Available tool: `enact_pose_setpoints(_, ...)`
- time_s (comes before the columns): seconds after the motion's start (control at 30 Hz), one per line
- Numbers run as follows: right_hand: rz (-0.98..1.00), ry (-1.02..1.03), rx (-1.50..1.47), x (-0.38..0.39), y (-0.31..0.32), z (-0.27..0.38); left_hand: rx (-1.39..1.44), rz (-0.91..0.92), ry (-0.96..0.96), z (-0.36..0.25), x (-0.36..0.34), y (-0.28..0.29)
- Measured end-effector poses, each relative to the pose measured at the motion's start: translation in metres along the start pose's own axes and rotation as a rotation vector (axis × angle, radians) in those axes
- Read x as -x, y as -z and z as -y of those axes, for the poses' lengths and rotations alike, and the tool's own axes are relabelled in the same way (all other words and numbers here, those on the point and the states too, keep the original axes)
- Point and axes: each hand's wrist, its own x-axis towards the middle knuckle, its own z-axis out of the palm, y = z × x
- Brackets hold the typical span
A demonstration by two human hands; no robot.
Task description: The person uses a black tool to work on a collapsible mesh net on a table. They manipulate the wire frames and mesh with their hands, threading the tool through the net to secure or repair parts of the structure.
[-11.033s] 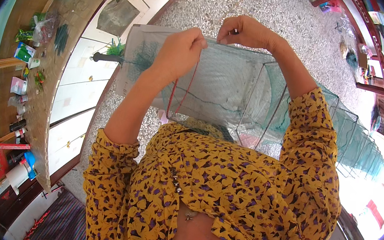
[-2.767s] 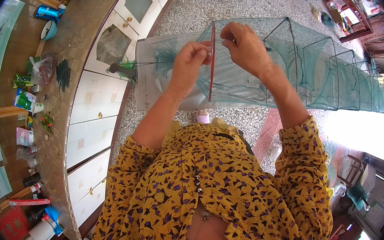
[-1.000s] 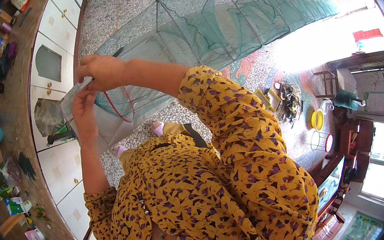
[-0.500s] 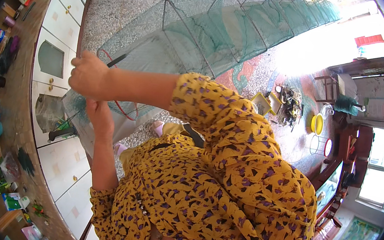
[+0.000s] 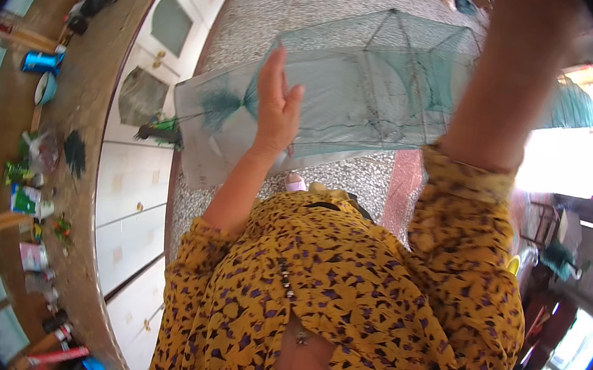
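Observation:
A long green mesh net cage (image 5: 413, 89) with dark frame rods lies across a whitish sheet (image 5: 201, 152). Its near end is drawn together into a bunched tuft (image 5: 221, 105). Beside that gathered neck is my left hand (image 5: 276, 106), fingers stretched upward and thumb apart; whether it touches the mesh I cannot tell. My right forearm (image 5: 514, 71), blurred, rises across the upper right, over the net, and the right hand is beyond the top edge. A dark handle-like piece with green cord (image 5: 160, 133) is at the sheet's left edge.
White cabinets (image 5: 132, 181) run along the left under a brown counter (image 5: 81, 182) with a blue packet (image 5: 41, 62), a bowl (image 5: 45, 88) and plastic bags. The floor is speckled stone (image 5: 355, 181). Dark furniture (image 5: 541, 220) stands at the right by bright openings.
My hands, close together at the left before, are apart. The right arm has swung up and right, its hand leaving view. A red cord near the hands no longer shows. The view has shifted.

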Motion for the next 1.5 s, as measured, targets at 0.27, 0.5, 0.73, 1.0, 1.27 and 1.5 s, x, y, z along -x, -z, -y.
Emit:
enact_pose_setpoints(0.27,0.185,-0.023,0.094,0.033,0.059,0.04,0.035,0.003,0.005,-0.002,-0.003,0.037)
enact_pose_setpoints(0.5,0.432,-0.031,0.518,0.102,-0.004,-0.039,-0.039,0.29,-0.045,-0.038,0.01,0.081)
enact_pose_setpoints(0.73,0.515,-0.121,0.874,0.146,-0.01,-0.077,-0.119,0.267,-0.055,-0.037,0.03,0.072)
enact_pose_setpoints(1.0,0.44,-0.175,0.706,0.165,-0.026,-0.098,0.047,0.2,0.123,-0.024,0.04,0.061)
enact_pose_setpoints(1.27,0.293,-0.232,0.456,0.176,-0.064,-0.109,0.334,0.123,0.221,-0.004,0.051,0.055)
enact_pose_setpoints(1.5,0.5,-0.083,0.617,0.166,-0.058,-0.112,0.193,0.186,0.236,-0.019,0.059,0.08)
